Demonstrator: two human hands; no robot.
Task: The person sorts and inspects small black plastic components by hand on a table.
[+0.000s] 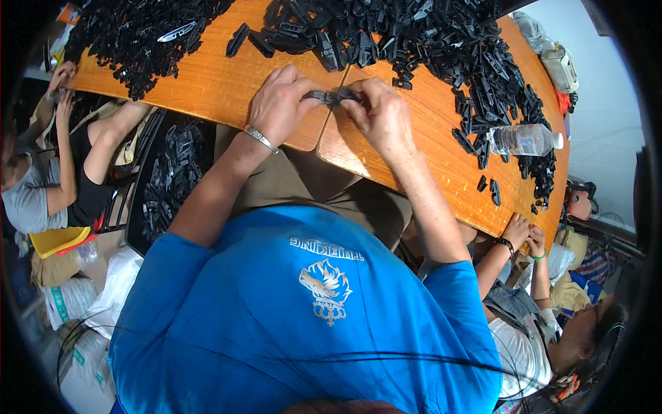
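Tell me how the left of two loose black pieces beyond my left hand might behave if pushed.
The black piece looks straight and angular, so it's probably stiff and unlikely to roll. The table looks glossy, so the piece may slide easily.

Left grip, right grip pinching dark plastic over wooden table; black parts heaped beyond.

2 black-part piles, 1 bottle

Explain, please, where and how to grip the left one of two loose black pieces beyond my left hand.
Probably pinch the left black piece across its middle, coming from above: it is long and slim, lies slantwise, and bare tabletop on its left leaves finger room.
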